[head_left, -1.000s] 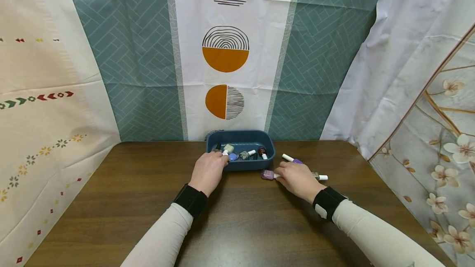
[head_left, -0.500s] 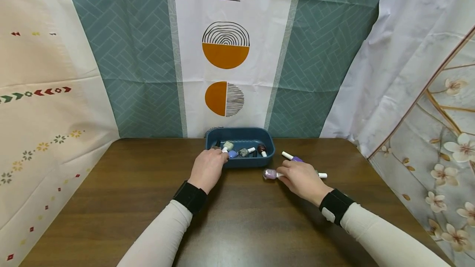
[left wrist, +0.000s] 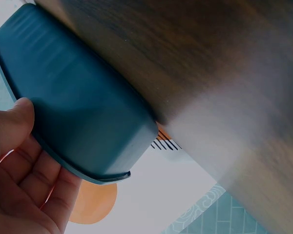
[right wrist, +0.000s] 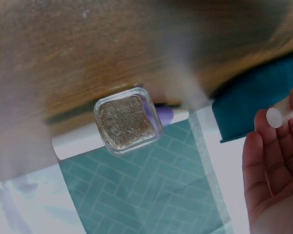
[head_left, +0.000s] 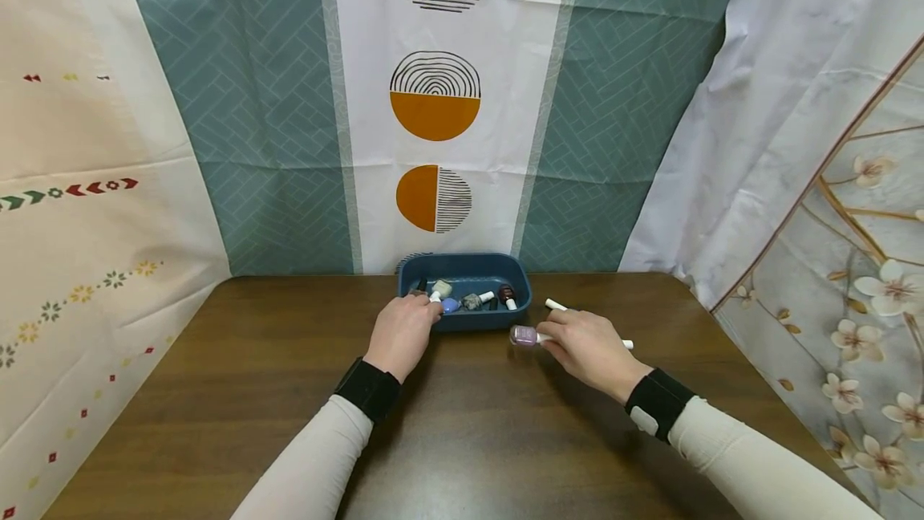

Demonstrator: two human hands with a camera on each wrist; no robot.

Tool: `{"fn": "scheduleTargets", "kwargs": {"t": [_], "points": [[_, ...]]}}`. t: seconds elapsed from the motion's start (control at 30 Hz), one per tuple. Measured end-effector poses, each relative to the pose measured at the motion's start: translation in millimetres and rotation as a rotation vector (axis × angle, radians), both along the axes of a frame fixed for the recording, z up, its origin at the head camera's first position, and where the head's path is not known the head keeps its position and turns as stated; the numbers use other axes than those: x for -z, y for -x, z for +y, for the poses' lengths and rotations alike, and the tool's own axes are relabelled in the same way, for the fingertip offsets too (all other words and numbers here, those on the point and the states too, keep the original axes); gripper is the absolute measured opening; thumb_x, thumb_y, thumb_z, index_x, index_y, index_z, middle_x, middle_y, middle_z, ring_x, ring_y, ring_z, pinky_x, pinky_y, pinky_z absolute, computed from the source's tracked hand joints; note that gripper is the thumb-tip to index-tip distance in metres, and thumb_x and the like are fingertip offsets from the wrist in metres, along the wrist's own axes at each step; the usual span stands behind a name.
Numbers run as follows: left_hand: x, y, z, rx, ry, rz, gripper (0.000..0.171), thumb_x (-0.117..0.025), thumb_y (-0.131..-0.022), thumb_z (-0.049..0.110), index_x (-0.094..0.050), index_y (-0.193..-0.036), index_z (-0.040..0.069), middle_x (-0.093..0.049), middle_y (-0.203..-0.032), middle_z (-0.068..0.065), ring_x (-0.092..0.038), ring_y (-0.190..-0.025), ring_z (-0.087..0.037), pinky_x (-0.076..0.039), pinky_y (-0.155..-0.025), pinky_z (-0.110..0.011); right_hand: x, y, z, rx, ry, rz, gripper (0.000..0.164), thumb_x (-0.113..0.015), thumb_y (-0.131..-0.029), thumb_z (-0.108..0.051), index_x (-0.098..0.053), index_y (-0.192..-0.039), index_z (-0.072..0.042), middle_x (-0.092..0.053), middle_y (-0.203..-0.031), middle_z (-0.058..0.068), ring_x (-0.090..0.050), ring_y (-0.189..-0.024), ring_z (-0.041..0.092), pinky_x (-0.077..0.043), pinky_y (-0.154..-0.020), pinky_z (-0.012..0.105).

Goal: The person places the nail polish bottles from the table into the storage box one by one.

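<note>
My left hand (head_left: 403,335) grips the front left rim of a blue plastic bin (head_left: 480,319). In the left wrist view, the thumb (left wrist: 24,114) lies on the bin's outer wall with the other fingers at the rim. My right hand (head_left: 588,349) pinches the white cap (right wrist: 276,117) of a mauve nail polish bottle (head_left: 523,335), just in front of the bin's right end. The bottle lies sideways, its glass end toward the left. Close by are a glitter nail polish bottle (right wrist: 127,122) and a purple one (right wrist: 163,115), both mostly hidden by the hand in the head view.
Several nail polish bottles lie in the bin, among them a pale green one (head_left: 442,288), a blue one (head_left: 451,305) and a dark red one (head_left: 507,294). The brown wooden table (head_left: 289,392) ends at patterned cloth hangings (head_left: 274,143) behind.
My right hand has shifted slightly right with the mauve bottle, which seems a little raised. The hand now covers more of the purple and glitter bottles. My left hand stays on the bin.
</note>
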State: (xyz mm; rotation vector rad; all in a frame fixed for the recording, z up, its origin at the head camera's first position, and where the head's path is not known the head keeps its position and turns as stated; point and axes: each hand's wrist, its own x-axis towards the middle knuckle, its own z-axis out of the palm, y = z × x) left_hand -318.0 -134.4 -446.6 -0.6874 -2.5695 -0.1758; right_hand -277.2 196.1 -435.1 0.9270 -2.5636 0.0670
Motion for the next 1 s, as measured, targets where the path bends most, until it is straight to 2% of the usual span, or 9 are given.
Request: {"fn": "scheduleTargets", "kwargs": {"t": [0.2, 0.4, 0.53, 0.67, 1.0], "points": [[0.9, 1.5, 1, 0.003, 0.006, -0.011, 0.009, -0.084, -0.098, 0.011, -0.086, -0.107, 0.012, -0.078, -0.095, -0.006, -0.069, -0.083, -0.025, -0.061, -0.084, -0.040, -3.6, 0.5, 0, 0.002, 0.024, -0.005, 0.029, -0.096, -0.087, -0.012, -0.084, -0.112, -0.012, -0.077, -0.104, 0.000, -0.075, -0.096, 0.020, -0.064, -0.089, 0.045], [0.5, 1.3, 1, 0.009, -0.005, -0.016, 0.009, -0.085, -0.097, 0.010, -0.086, -0.106, 0.012, -0.077, -0.092, -0.005, -0.068, -0.082, -0.025, -0.061, -0.082, -0.040, -8.9, 2.9, 1, -0.019, 0.043, 0.022, 0.030, -0.097, -0.085, -0.012, -0.084, -0.112, -0.013, -0.079, -0.108, 0.002, -0.077, -0.111, 0.026, -0.064, -0.094, 0.047], [1.0, -0.1, 1, 0.009, -0.013, -0.020, 0.010, -0.085, -0.097, 0.010, -0.086, -0.107, 0.012, -0.077, -0.092, -0.005, -0.068, -0.080, -0.024, -0.061, -0.082, -0.039, -12.9, 4.3, 2, -0.035, 0.041, 0.046, 0.029, -0.097, -0.086, -0.012, -0.083, -0.111, -0.013, -0.076, -0.102, 0.000, -0.074, -0.096, 0.021, -0.064, -0.086, 0.041], [2.6, -0.4, 0, 0.002, -0.022, -0.040, 0.011, -0.085, -0.098, 0.011, -0.086, -0.109, 0.013, -0.079, -0.094, -0.005, -0.068, -0.081, -0.023, -0.062, -0.085, -0.039, -17.9, 6.6, 2, -0.049, 0.041, 0.055, 0.026, -0.096, -0.088, -0.012, -0.083, -0.111, -0.014, -0.069, -0.095, -0.004, -0.062, -0.081, 0.014, -0.060, -0.076, 0.035], [4.6, 0.1, 1, 0.015, -0.042, -0.017, 0.009, -0.086, -0.097, 0.013, -0.085, -0.106, 0.014, -0.077, -0.090, -0.004, -0.068, -0.080, -0.022, -0.062, -0.084, -0.039, -33.2, 19.3, -4, -0.049, 0.072, 0.047, 0.024, -0.094, -0.090, -0.013, -0.084, -0.111, -0.014, -0.069, -0.093, -0.003, -0.061, -0.080, 0.015, -0.059, -0.075, 0.034]]}}
